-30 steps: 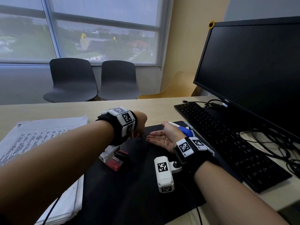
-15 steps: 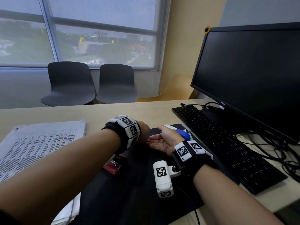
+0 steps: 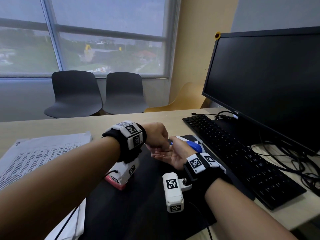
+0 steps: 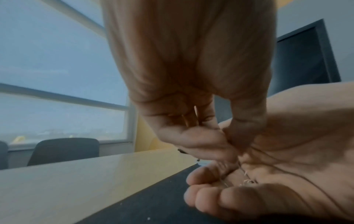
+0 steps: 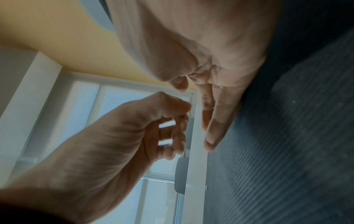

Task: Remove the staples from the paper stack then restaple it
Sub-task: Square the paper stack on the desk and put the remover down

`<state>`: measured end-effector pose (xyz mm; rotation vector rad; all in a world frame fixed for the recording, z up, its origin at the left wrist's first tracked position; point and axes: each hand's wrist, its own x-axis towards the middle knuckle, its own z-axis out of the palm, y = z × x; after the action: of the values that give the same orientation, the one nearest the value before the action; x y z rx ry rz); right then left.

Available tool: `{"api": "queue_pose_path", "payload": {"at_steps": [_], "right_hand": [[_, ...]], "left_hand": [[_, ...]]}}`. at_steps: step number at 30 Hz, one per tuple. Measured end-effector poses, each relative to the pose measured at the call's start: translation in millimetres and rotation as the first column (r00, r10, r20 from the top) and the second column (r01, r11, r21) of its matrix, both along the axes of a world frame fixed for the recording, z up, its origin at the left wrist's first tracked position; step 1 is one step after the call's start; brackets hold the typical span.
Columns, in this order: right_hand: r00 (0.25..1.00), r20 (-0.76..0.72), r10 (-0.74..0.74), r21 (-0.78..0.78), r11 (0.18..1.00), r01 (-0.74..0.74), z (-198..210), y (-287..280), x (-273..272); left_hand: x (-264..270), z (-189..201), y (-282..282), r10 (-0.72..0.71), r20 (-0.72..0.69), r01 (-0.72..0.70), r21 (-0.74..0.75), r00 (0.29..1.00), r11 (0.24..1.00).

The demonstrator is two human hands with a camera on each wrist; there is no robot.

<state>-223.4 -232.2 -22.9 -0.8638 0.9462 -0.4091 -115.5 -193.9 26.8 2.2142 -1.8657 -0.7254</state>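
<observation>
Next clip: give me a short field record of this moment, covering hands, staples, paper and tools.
left hand: above the right palm, fingers pinched together at it; whether they hold a staple cannot be told
right hand: palm up, open, on the black mat
staples: small bent wire bits lying in the right palm
paper stack: on the desk to the left, untouched
stapler: red, on the mat, mostly hidden under the left wrist camera
</observation>
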Motion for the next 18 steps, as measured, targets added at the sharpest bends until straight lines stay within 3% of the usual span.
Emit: {"api": "queue_pose_path", "payload": {"at_steps": [3,6,9,11,13,15,18], "right_hand": [[0.999,0.033,-0.033,0.009,0.999,0.033,0,2,-1],[0.997,-0.074,-0.016,-0.051,0.999,0.013,-3,0,-5],[0.974,-0.221,0.044,-0.123,0.99,-0.072,-2,-1,-10],[0.965,-0.256,0.059,-0.156,0.983,-0.101,-2,-1,-12],[0.965,-0.255,0.065,-0.171,0.979,-0.111,-2,0,-14],[0.968,-0.247,0.044,-0.18,0.98,-0.09,-2,3,-14],[0.974,-0.226,-0.023,-0.216,0.976,-0.027,1,10,-15]], "left_hand": [[-2,6,2,-0.047,-0.024,0.049,0.066,0.999,0.997],[12,13,11,0.009,-0.017,-0.008,0.096,1.0,0.995],[33,17,33,0.03,0.157,-0.069,0.247,0.987,0.966],[45,15,54,-0.078,0.339,-0.085,0.441,0.938,0.893],[53,10,73,-0.196,0.428,-0.096,0.572,0.882,0.815],[62,2,83,-0.197,0.439,-0.095,0.558,0.876,0.824],[66,-7,96,-0.153,0.496,-0.076,0.411,0.855,0.908]]}}
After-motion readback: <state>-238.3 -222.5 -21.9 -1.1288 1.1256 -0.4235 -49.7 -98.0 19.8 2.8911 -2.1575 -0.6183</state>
